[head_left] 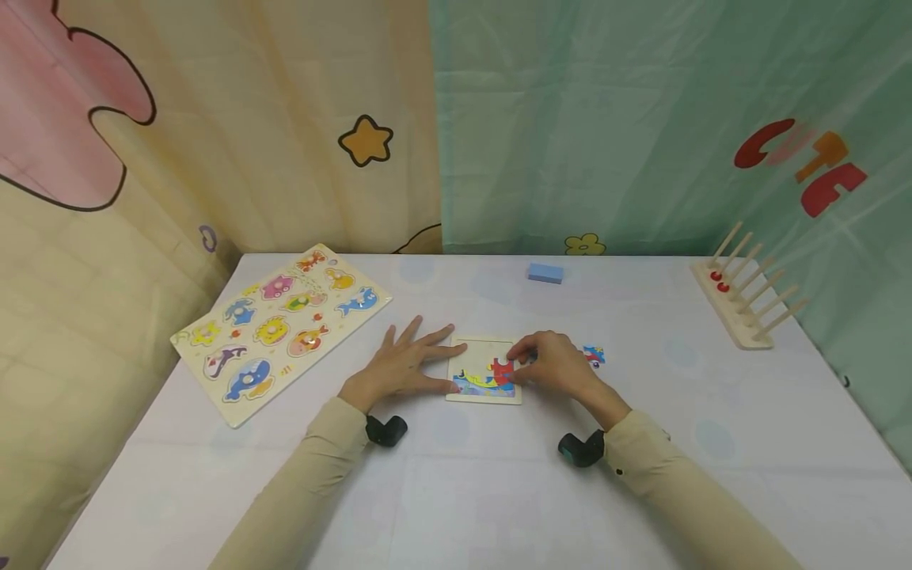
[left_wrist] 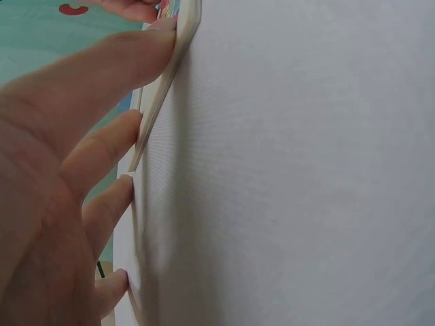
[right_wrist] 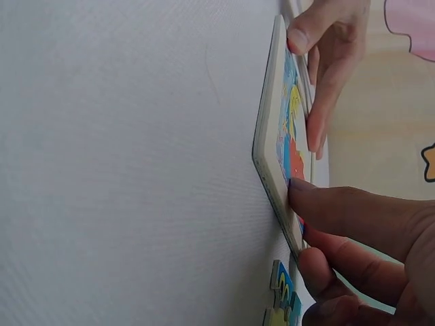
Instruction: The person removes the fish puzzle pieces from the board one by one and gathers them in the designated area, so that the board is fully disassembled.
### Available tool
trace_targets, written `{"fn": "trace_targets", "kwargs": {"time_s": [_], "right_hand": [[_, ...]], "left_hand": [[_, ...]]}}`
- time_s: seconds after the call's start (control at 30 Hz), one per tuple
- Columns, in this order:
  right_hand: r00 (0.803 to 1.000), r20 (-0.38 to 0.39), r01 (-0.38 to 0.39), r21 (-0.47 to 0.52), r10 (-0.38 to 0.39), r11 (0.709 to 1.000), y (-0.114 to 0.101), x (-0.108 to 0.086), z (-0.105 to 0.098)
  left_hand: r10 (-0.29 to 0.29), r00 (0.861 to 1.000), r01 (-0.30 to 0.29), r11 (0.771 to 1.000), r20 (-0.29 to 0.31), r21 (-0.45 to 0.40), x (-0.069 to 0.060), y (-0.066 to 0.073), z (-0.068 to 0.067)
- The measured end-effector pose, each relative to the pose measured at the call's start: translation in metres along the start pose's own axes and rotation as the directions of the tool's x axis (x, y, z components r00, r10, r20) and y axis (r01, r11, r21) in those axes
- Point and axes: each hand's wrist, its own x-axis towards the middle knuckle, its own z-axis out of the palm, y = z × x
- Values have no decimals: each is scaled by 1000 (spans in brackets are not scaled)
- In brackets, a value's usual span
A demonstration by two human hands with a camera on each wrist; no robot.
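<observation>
A small wooden jigsaw tray [head_left: 484,400] lies in the middle of the table, its lower part filled with colourful pieces. My left hand [head_left: 406,364] has its fingers spread; the thumb and index finger rest on the tray's left side. On the right side, my right hand [head_left: 556,368] pinches a puzzle piece between thumb and fingers, beside a red patch [head_left: 501,370] of the picture. Those fingers hide most of the piece; the right wrist view shows only a bit of red and blue there. Loose puzzle pieces [right_wrist: 282,292] lie just beyond the right hand.
A large knob puzzle board [head_left: 282,332] with sea animals lies at the left. Near the back edge sits a blue block [head_left: 545,274]. At the right stands a wooden peg rack [head_left: 755,336] with red beads on it. Curtains hang behind the table.
</observation>
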Motion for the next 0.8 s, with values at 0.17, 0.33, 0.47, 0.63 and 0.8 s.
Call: {"fn": "trace_targets", "kwargs": {"time_s": [0.17, 0.33, 0.47, 0.63, 0.8], "right_hand": [[1000, 0, 0, 14, 0, 1000, 0, 1, 1], [999, -13, 48, 42, -47, 998, -1, 0, 2], [997, 27, 76, 84, -78, 994, 0, -3, 2], [990, 73, 107, 132, -118, 985, 4, -5, 1], [985, 60, 149, 146, -160, 978, 7, -4, -4]], "left_hand": [[-19, 1000, 19, 1000, 1, -13, 0, 1, -1], [-26, 1000, 26, 1000, 2, -9, 1, 1, -1], [-21, 1000, 21, 1000, 1, -6, 1, 2, -1], [-21, 1000, 21, 1000, -1, 0, 0, 2, -1], [-23, 1000, 23, 1000, 3, 0, 0, 1, -1]]}}
